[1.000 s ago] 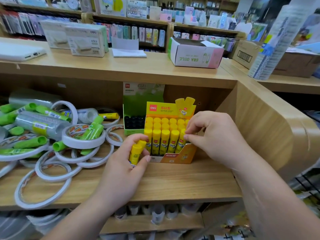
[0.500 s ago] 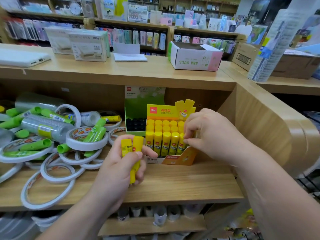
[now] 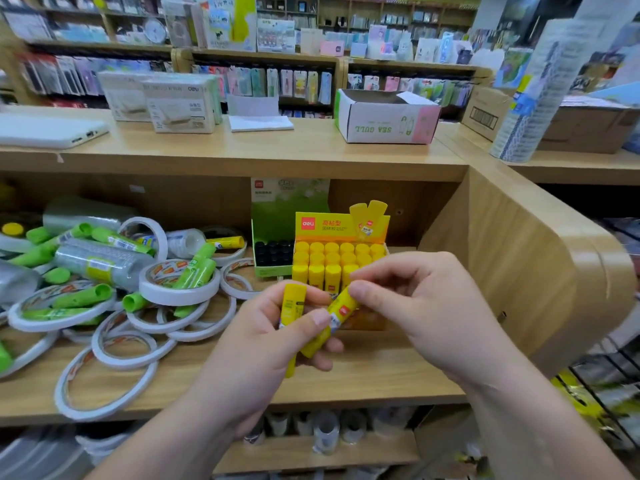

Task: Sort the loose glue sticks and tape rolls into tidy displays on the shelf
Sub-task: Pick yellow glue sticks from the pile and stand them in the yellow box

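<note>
My left hand (image 3: 266,344) grips two yellow glue sticks (image 3: 293,303) in front of the shelf. My right hand (image 3: 415,306) pinches the top end of one of them, the tilted yellow glue stick (image 3: 341,311). Behind the hands stands a yellow display box (image 3: 341,225) filled with upright yellow glue sticks. To the left on the wooden shelf (image 3: 363,368) lies a loose pile of white tape rolls (image 3: 180,289) and green glue sticks (image 3: 83,296). One more yellow stick (image 3: 225,242) lies at the back of the pile.
A green display box (image 3: 289,206) with dark caps stands behind the yellow one. Clear-wrapped tape stacks (image 3: 100,261) lie in the pile. The counter top above carries a white carton (image 3: 384,117), boxed goods (image 3: 180,103) and a white device (image 3: 48,129). The shelf's rounded end panel (image 3: 540,271) is at right.
My left hand lifted the two yellow sticks up and toward the middle. My right hand left the display box and now pinches one of the held sticks.
</note>
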The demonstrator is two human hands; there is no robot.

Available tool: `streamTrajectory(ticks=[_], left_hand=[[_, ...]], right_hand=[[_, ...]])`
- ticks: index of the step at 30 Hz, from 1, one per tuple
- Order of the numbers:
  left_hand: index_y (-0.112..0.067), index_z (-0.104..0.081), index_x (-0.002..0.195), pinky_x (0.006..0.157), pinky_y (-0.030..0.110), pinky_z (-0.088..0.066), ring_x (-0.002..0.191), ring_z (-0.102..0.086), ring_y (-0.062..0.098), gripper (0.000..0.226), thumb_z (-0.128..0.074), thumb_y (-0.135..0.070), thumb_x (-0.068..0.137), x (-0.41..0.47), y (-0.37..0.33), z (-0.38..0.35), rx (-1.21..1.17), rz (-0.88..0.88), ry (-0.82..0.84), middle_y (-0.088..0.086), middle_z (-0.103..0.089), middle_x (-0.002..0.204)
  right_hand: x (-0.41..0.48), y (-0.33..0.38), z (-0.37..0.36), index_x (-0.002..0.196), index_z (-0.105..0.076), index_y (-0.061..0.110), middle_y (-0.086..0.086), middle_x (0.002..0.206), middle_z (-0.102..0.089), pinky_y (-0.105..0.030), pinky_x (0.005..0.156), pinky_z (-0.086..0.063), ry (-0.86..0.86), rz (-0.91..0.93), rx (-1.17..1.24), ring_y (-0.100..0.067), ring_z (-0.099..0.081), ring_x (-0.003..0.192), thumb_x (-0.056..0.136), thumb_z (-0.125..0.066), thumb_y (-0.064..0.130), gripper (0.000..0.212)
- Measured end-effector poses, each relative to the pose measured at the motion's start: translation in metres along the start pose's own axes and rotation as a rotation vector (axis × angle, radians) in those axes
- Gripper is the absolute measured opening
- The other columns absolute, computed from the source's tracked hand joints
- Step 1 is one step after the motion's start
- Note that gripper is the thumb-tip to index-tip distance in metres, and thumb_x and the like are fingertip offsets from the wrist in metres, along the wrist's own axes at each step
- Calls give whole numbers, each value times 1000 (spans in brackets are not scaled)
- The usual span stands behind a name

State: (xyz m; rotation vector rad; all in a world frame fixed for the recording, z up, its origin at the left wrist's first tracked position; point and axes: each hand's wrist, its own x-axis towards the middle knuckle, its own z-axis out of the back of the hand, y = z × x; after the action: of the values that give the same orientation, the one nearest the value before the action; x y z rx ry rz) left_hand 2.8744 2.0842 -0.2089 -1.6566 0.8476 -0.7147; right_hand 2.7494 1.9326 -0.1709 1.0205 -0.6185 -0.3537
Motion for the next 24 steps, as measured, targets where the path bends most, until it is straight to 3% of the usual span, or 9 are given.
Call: streamTrajectory(ticks=[5, 9, 11, 14, 18, 20, 24], left_hand=[[-23, -72, 86, 41, 24, -36, 47, -47, 18, 9, -69, -14, 86, 1, 2, -1, 66, 45, -10, 14, -54, 60], [-22, -72, 88, 41, 25, -34, 49, -43, 19, 15, -65, -10, 93, 5, 6, -5, 96, 16, -46, 14, -52, 60], [-18, -72, 92, 41, 26, -36, 52, -46, 18, 13, -63, -9, 94, 9, 7, -5, 101, -15, -104, 6, -61, 63], [-19, -71, 98, 45, 27, -41, 58, -51, 18, 11, -62, -12, 96, 16, 11, 5, 229, -85, -191, 0, -68, 70], [-32, -71, 90, 50, 26, -43, 53, -52, 10, 13, -64, -22, 96, 20, 23, 23, 437, -94, -218, 1, -59, 57], [-34, -71, 89, 52, 28, -43, 52, -52, 9, 15, -64, -24, 96, 21, 27, 26, 452, -76, -214, -3, -58, 56], [-36, -70, 90, 52, 30, -43, 51, -52, 10, 15, -62, -25, 97, 23, 29, 29, 454, -64, -199, -2, -58, 56]], right_hand=[[-4, -2, 10, 86, -77, 9, -8, 78, -76, -36, 64, -62, -108, -27, 152, -23, -72, 69, 76, -80, 14, 11], [-3, 1, 14, 87, -79, 15, -2, 81, -77, -45, 70, -63, -104, -12, 70, -21, -74, 76, 76, -82, 19, 12], [1, 2, 22, 87, -80, 21, 2, 80, -77, -48, 70, -62, -199, 24, 1, -21, -74, 75, 79, -82, 21, 9], [11, 5, 40, 86, -79, 26, 10, 74, -75, -25, 66, -58, -348, 77, -179, -9, -71, 73, 81, -82, 25, 6], [26, 8, 50, 81, -79, 28, 20, 65, -64, -7, 59, -37, -257, 81, -582, 2, -61, 69, 81, -81, 35, 8], [34, 8, 48, 77, -78, 27, 20, 64, -61, -7, 56, -33, -209, 74, -660, 2, -58, 66, 81, -81, 36, 10], [47, -1, 38, 76, -77, 26, 15, 72, -66, -16, 59, -39, -125, 36, -729, -2, -59, 71, 81, -82, 36, 12]])
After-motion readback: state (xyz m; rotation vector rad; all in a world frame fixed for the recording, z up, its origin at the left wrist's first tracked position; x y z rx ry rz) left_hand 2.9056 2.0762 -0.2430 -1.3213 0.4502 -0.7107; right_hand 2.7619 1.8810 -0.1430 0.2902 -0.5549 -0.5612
